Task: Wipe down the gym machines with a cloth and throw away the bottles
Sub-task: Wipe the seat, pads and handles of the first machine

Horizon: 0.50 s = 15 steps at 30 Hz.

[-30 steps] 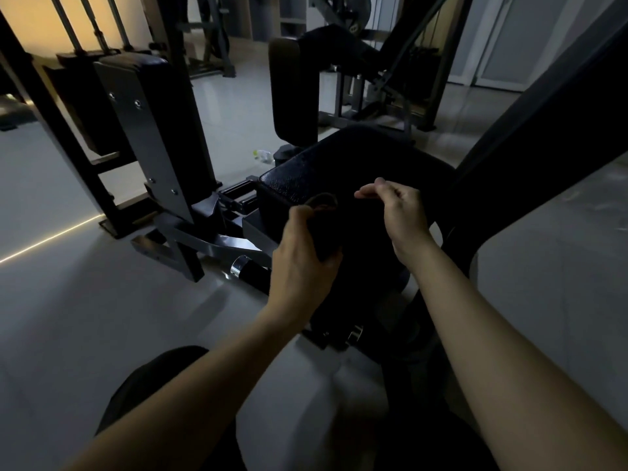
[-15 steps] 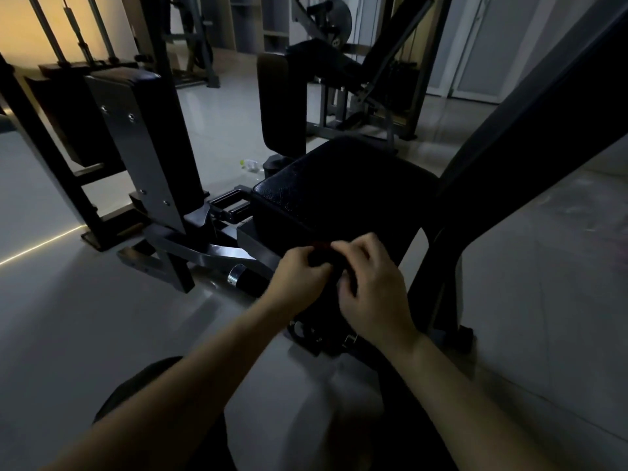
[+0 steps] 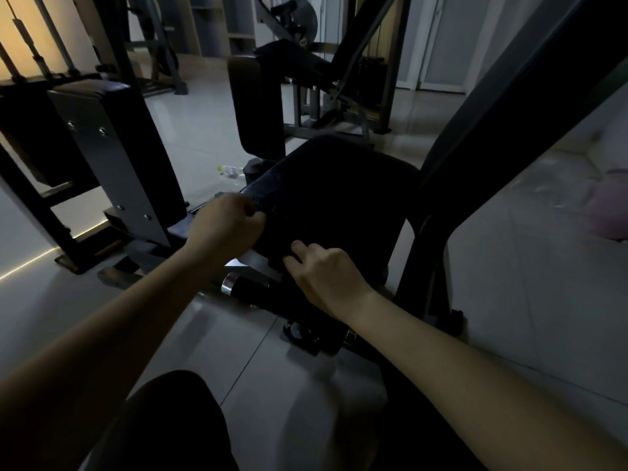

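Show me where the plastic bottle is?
In the head view the plastic bottle lies on the floor, left of centre, beyond the left hand and just left of the black seat pad.

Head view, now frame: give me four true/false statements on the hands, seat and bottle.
1. A bottle lies on the floor beyond the seat. True.
2. The right hand holds the bottle. False: its fingers curl on a dark cloth at the seat's near edge.
3. The left hand is at the seat's front corner, fingers curled. True.
4. The seat is white. False: it is black.
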Tool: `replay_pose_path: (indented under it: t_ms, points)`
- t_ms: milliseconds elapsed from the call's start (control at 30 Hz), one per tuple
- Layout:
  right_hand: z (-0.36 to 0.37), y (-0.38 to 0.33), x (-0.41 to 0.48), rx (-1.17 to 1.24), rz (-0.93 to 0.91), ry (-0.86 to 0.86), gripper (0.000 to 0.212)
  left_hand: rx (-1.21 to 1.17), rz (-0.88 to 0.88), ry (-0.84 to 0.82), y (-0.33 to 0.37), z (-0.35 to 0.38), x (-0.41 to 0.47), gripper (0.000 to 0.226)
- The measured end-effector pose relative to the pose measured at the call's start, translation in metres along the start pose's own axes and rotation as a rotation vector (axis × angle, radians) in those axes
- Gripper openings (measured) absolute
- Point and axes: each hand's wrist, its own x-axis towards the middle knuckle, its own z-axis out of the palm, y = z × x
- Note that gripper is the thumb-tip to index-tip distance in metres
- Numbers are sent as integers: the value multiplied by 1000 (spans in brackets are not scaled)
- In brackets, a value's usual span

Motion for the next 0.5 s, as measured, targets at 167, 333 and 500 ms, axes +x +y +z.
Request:
replay_pose_path:
  t_ms: [167,333,500]
  points:
    - [-14,11,-49,86,252,-23,10,-269,-59,71,-11,27,15,85]
    - [-24,-9,-69,432,705,133,13,-403,-153,127,-11,64,9,98]
    - [-20,-54,21,452,601,228,27,-380,-140,137,-15,66,12,95]
